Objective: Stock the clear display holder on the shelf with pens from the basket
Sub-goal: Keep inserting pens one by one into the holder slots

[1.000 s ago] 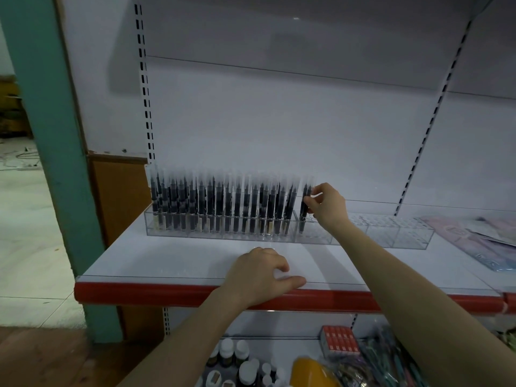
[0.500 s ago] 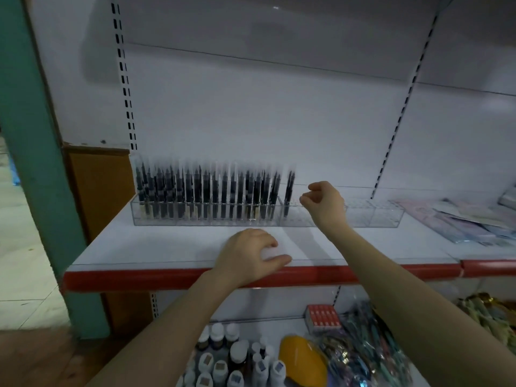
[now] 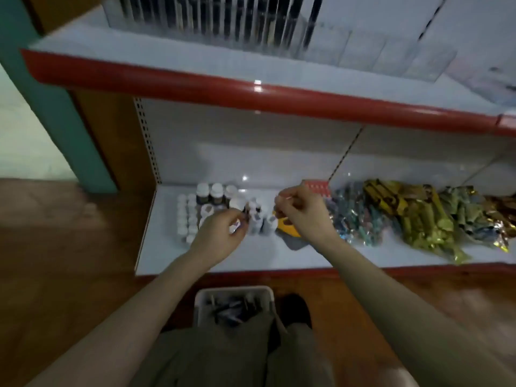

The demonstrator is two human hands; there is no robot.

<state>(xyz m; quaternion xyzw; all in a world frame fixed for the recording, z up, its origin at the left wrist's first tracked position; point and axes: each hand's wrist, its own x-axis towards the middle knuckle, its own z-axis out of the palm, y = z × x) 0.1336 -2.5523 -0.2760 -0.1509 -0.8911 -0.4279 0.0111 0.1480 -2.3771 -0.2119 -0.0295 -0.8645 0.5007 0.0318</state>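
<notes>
Head view, looking steeply down: the left hand (image 3: 220, 233) hangs in mid-air in front of the lower shelf (image 3: 265, 255), back of the hand up, fingers loosely curled toward the thumb, nothing visibly in its grasp through the blur. The right hand (image 3: 303, 215) floats just beside it and a touch higher, wrist bent, fingers likewise loosely curled with nothing seen between them. Both bare forearms reach up from the bottom corners of the frame and converge toward the middle.

Below and between the arms, the white basket (image 3: 233, 289) sits on the wooden floor (image 3: 55, 247), right in front of the person's knees, with dark loose pens (image 3: 234, 310) piled inside.

Behind the hands on the lower shelf: a cluster of white-capped bottles (image 3: 215, 191), a yellow object (image 3: 287, 227), a small red box (image 3: 317, 187), and a heap of shiny foil packets (image 3: 418, 219) spreading right.

Up top, past the red-edged upper shelf (image 3: 251, 94), the clear display holder (image 3: 363, 48) runs along the back. Its left stretch is packed with upright stocked pens (image 3: 237, 20), and its right compartments show only clear plastic. A teal post (image 3: 55, 121) stands at far left.
</notes>
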